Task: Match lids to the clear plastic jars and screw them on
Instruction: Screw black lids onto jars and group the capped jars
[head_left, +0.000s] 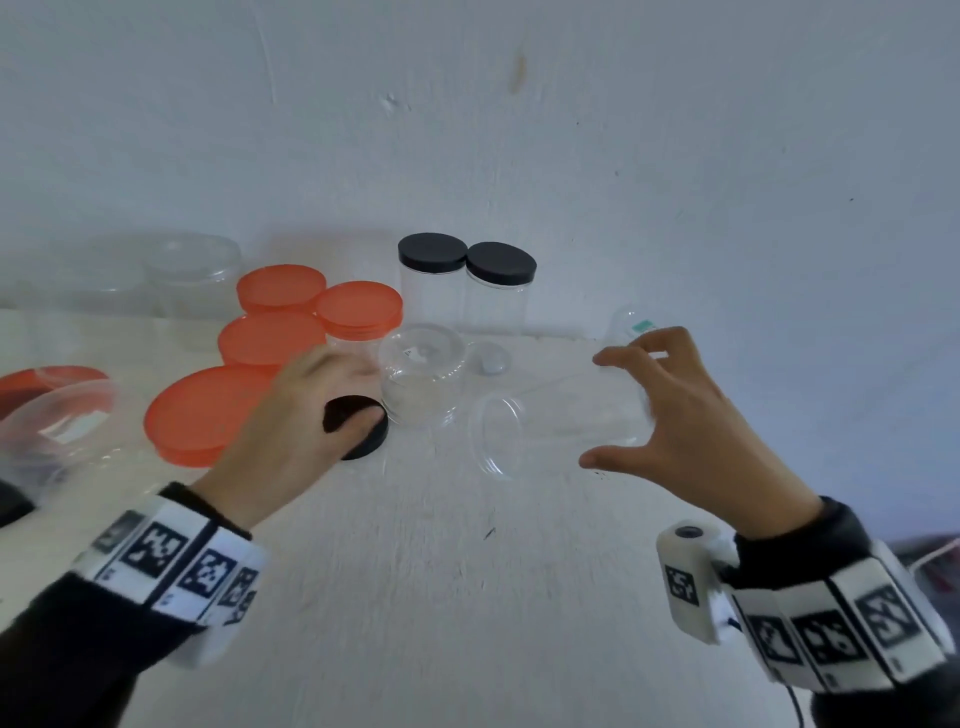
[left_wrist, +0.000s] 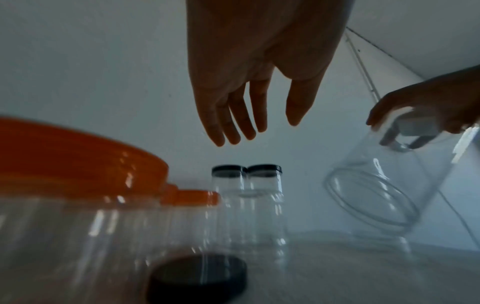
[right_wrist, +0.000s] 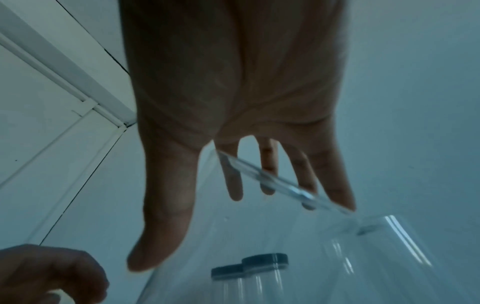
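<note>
A loose black lid lies on the white table. My left hand hovers just over it with straight fingers, thumb above the lid's top; in the left wrist view the left hand touches nothing and the lid lies below it. My right hand grips a clear lidless jar round its base. The jar is tilted on its side above the table, its mouth facing left. In the right wrist view my fingers and thumb wrap the jar.
Two clear jars with black lids stand at the wall. Several orange-lidded jars crowd the left. Another lidless clear jar stands beside the black lid. A small grey object lies behind it.
</note>
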